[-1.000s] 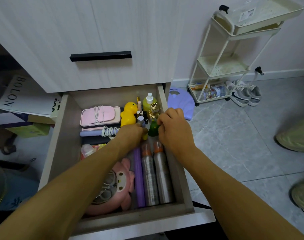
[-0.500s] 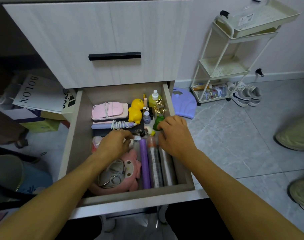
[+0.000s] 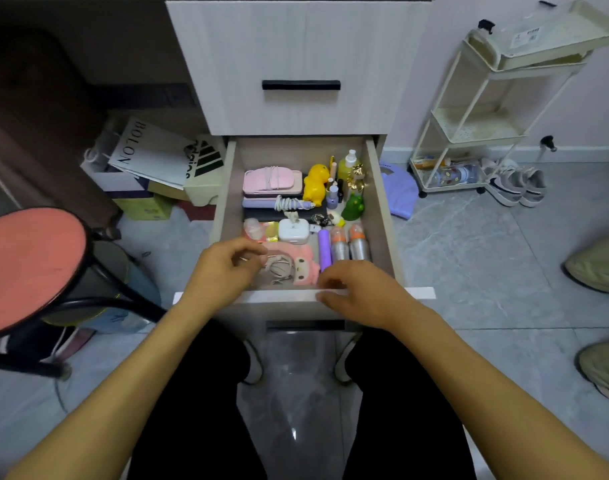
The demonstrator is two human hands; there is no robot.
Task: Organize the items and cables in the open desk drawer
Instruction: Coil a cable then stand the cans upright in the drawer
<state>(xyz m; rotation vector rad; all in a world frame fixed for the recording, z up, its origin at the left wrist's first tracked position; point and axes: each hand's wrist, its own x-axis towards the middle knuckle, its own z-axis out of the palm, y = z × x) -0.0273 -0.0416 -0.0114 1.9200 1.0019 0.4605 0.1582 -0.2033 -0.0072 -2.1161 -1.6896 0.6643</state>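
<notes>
A grey tiled floor [image 3: 469,258] runs under a pale wood cabinet whose lower drawer [image 3: 379,216] stands pulled out, with a cream trolley [image 3: 469,129] by the wall and a red stool [image 3: 29,268] to the left. Inside, the things lie in rows: a pink case [image 3: 272,181] wrapped by a white cable at the back left, a yellow duck [image 3: 315,183] beside it, a green frog figure [image 3: 353,206] near the right wall, a white charger [image 3: 293,231] mid-drawer, a purple tube [image 3: 324,249] and two silver spray cans [image 3: 348,242] lying side by side, and a pink plush item [image 3: 296,266] at the front.

The left hand [image 3: 223,268] hovers over the front left corner with fingers loosely curled; it seems to hold nothing, though blur leaves that uncertain. The right hand [image 3: 358,292] rests at the drawer's front edge, fingers relaxed and gripping nothing.

The sorting looks nearly done. If the drawer is pushed shut from here, a sharp shove could topple the upright bottles at the back or roll the cans out of line, and the plush's height may catch under the upper drawer [image 3: 299,64].
</notes>
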